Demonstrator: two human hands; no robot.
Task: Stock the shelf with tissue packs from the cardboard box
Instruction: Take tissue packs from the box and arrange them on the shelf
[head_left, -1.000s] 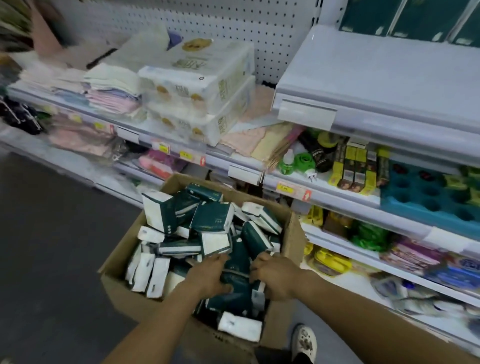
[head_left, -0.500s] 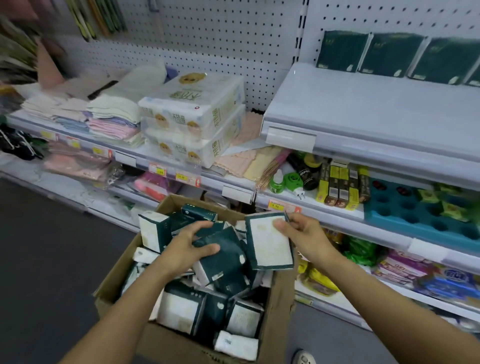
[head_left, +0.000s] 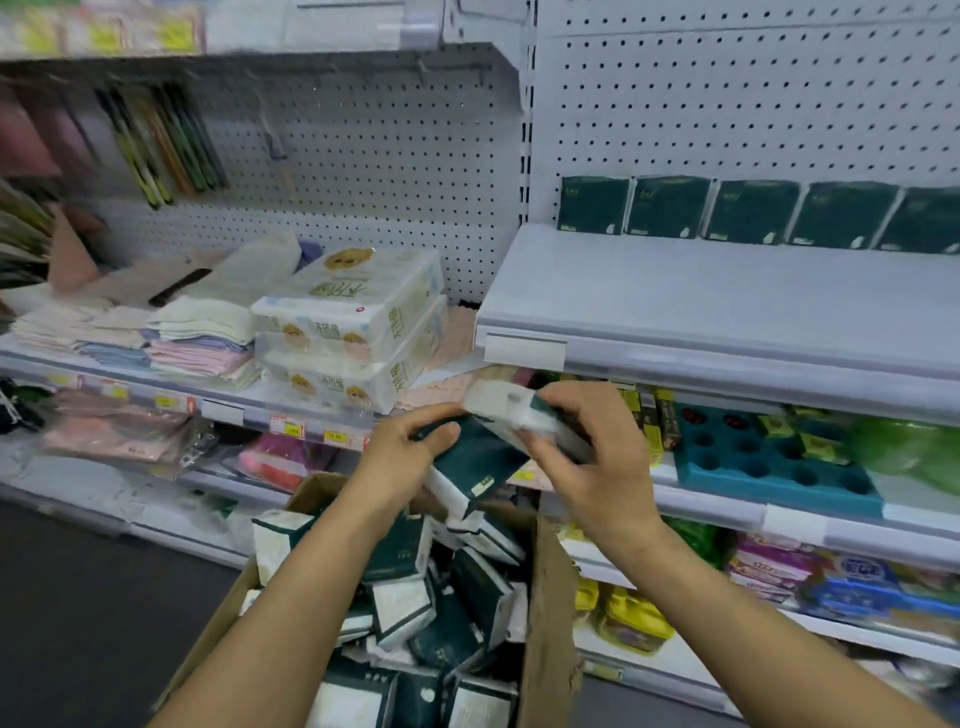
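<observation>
Shelf (head_left: 727, 291): grey, upper right of the frame; its front is bare, with a row of shelved packs (head_left: 753, 210) upright against the pegboard at the back.
Cardboard box (head_left: 545, 613): lower centre of the frame, many loose dark green and white tissue packs inside.
Left pack (head_left: 470, 462): centre of the frame above the box, green face up, long axis slanting from upper left to lower right, white end lowest.
Right pack (head_left: 511, 410): just right of it and touching, pale face toward the camera, long axis running left to right, tilted down at the right.
Left hand (head_left: 400, 457): fingers curled round the left pack's upper end.
Right hand (head_left: 587, 452): fingers clamped over the right pack.
Step in hand: carrying two packs up toward the shelf.
Doing it well: probably turn each pack upright, green face forward, and set it directly in front of the back row, edges squared.
</observation>
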